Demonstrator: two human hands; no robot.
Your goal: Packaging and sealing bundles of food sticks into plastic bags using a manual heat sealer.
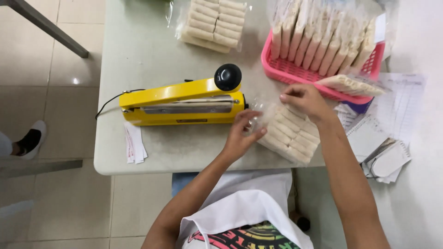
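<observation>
Foot: a foot in a white shoe and dark sock [31, 139] rests on the tiled floor [69, 87], well left of the counter.
Counter: a pale counter [143, 50] carries everything else; its near edge runs just in front of the person.
Paper slips: a few white slips [134, 144] lie near the counter's near-left corner, just beside the sealer.
Sealer: a yellow heat sealer [182, 102] with a black round knob [228, 77] lies along the middle of the counter, its arm slightly raised and its black cord leaving at the left end.
Far bag: a clear bag of pale sticks [213, 22] sits at the far edge, apart from the sealer.
Left hand: the left hand [242, 136] pinches the open end of the held bag, just right of the sealer's end; its grip is closed on the plastic.
Held bag: a clear bag of pale sticks [290, 133] lies flat near the near edge, between both hands.
Right hand: the right hand [304, 100] holds the bag's far side, fingers closed on it.
Basket: a pink basket [295, 71] at the far right holds upright bags of sticks.
Papers: sheets and a notebook [392, 120] lie at the right.
</observation>
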